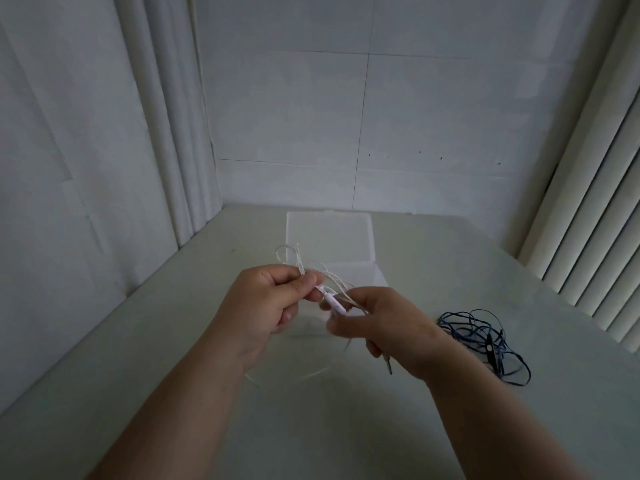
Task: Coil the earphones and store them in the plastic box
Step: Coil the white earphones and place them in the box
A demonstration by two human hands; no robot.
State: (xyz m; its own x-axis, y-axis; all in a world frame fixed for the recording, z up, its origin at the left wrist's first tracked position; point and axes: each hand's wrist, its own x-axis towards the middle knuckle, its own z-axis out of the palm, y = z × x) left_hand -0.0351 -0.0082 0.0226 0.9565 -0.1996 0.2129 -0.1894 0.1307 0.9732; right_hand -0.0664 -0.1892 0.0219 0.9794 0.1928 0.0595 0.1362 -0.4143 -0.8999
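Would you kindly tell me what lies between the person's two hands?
In the head view, the inline remote of the white earphones spans the gap between the left hand and the right hand.

The plastic box [329, 237] is clear, smooth and faintly frosted. The white earphones [300, 265] have a thin glossy cord with a smooth plastic remote [335, 302]; the dark blue earphones [485, 336] show a slightly shiny cable. The table [415, 427] is pale and matt, and the wall [294, 116] behind seems covered in matt white paper sheets, though the dim light leaves that unsure.
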